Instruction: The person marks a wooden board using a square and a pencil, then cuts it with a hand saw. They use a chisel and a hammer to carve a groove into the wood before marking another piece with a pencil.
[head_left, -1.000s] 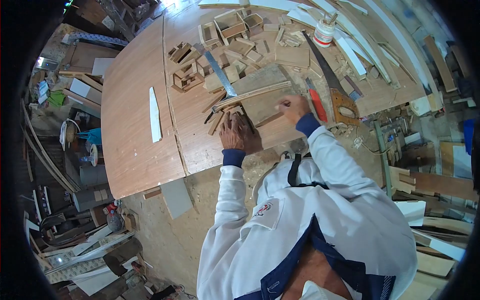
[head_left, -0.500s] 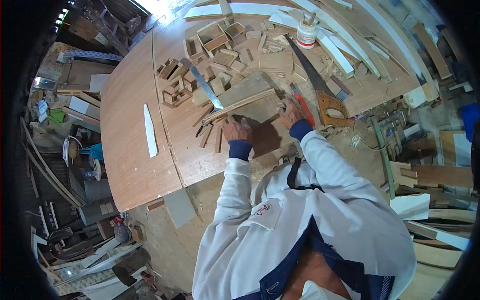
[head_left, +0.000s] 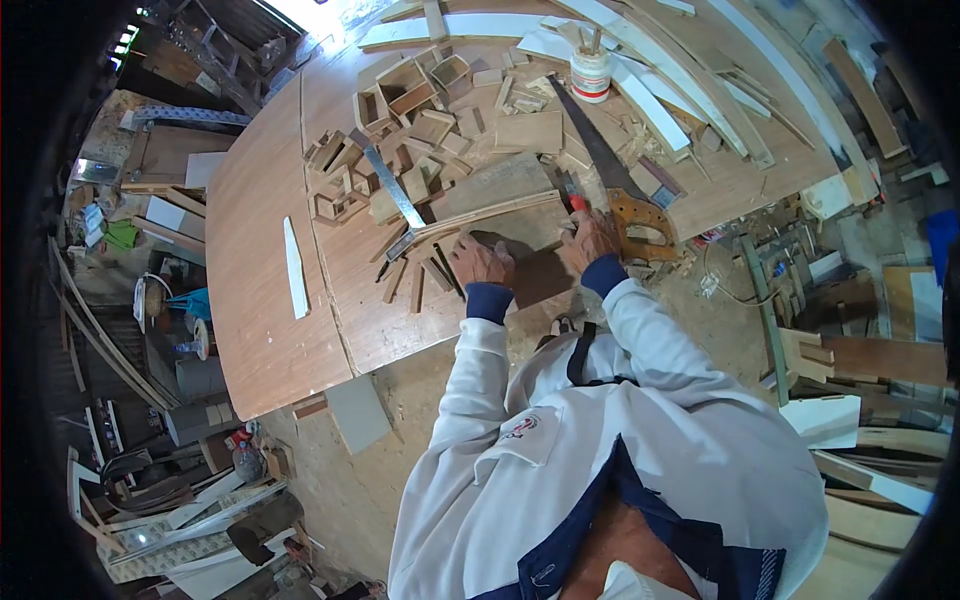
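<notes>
My left hand (head_left: 483,261) rests at the front left of a flat wooden board (head_left: 545,217), its fingers apart. At the board's right side, my right hand (head_left: 592,238) has curled fingers over a red-handled tool (head_left: 577,202); most of the handle is hidden beneath it. A long narrow wooden strip (head_left: 490,214) lies across the board in front of both hands. Left of the strip is a try square (head_left: 393,187) with a metal blade. A handsaw (head_left: 640,222) with a wooden handle lies just right of my right hand.
Small wooden boxes (head_left: 408,88) and several offcuts crowd the middle of the worktable (head_left: 255,230). A white glue jar (head_left: 590,77) stands behind the saw. Long strips (head_left: 690,90) fill the back right. One white tapered piece (head_left: 296,268) lies at left.
My right hand has shifted right, from beside the red-handled tool to over it. My left hand has moved slightly right relative to the table. The view has shifted a little.
</notes>
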